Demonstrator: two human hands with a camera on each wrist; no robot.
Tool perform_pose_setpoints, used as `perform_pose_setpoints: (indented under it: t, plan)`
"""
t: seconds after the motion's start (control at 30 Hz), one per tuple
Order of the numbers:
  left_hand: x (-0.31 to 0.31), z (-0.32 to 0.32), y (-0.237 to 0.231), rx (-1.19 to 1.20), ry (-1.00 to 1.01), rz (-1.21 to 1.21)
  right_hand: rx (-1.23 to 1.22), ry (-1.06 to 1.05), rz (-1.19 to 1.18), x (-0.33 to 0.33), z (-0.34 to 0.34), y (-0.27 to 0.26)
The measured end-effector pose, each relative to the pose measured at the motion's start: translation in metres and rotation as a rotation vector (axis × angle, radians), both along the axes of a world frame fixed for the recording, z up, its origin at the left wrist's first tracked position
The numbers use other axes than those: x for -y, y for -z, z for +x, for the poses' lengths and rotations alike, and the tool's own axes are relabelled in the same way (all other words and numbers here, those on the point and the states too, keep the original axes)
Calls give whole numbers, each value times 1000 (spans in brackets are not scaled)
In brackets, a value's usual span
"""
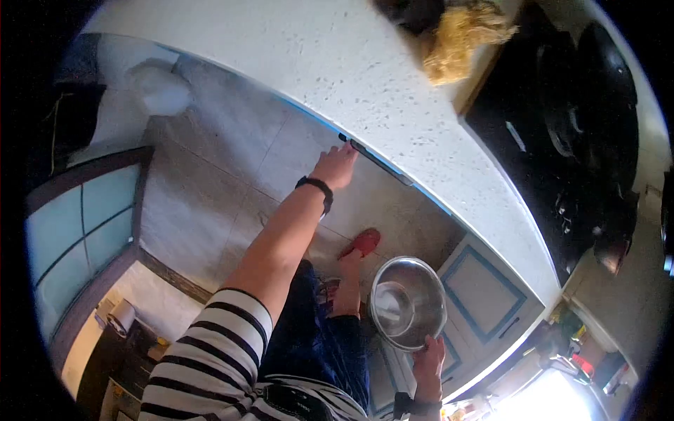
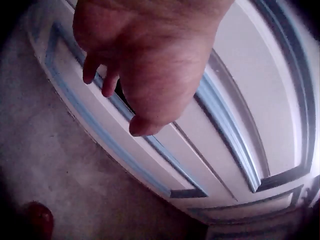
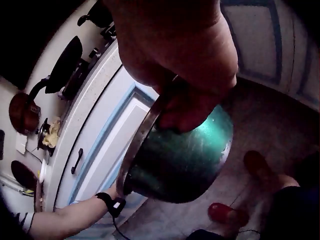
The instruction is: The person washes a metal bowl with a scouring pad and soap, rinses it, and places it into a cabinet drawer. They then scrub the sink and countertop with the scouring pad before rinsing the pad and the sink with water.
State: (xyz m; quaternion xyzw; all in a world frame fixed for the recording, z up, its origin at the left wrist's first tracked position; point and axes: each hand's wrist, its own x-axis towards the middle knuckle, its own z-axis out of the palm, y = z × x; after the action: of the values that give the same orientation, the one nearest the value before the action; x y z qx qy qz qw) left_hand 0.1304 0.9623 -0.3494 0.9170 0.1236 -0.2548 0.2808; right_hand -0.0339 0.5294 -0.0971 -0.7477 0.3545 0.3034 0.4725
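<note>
The bowl (image 1: 411,291) is held above the floor (image 1: 239,126), its rim gripped at 1 side by the curled fingers of the right hand (image 1: 430,359). The handle (image 1: 385,166) is reached for by the left hand (image 1: 334,168); whether its fingers are hooked round it cannot be told. With such 1-sided support, the bowl could be twisted loose, dropped near the 2 slippers (image 3: 227,214) (both red), or knocked by a sharply pulled front (image 3: 122,127).
</note>
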Motion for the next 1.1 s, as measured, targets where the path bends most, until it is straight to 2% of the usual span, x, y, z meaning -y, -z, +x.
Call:
perform_pose_setpoints:
  t: [0.03,0.07,0.1,0.17,0.2,0.27,0.4,0.43,0.53,0.57,0.77,0.87,0.93,1.0,1.1]
  plan:
    - [1,4,18,-18,48,20,-46,171,24,-26,14,-8]
    - [2,5,46,104,7,47,-88,346,48,-45,26,-13]
    - [7,2,80,222,-33,75,-114,296,0,-51,33,-15]
    - [18,-2,108,354,-117,95,-167,201,-93,-56,39,-14]
    - [23,-4,121,421,-157,105,-155,246,-49,-52,40,-10]
    - [26,2,108,353,-209,53,-128,337,47,-42,42,3]
    - [25,3,66,123,-142,110,-114,242,46,-62,60,6]
    - [25,0,69,163,-172,93,-109,234,79,-65,63,6]
    - [20,5,60,35,-103,69,-121,288,199,-79,71,10]
    - [23,4,56,72,-173,84,-129,320,241,-84,74,12]
    - [21,7,35,-28,-236,-24,-112,190,285,-106,81,18]
    - [23,3,33,29,-364,-100,-133,234,263,-107,82,18]
    - [27,-6,32,-2,-380,-98,-31,-70,224,-87,78,28]
    - [33,-21,32,-28,-406,-82,-6,-151,215,-80,74,32]
    - [37,-49,37,-46,-456,-64,-92,49,269,-92,82,35]
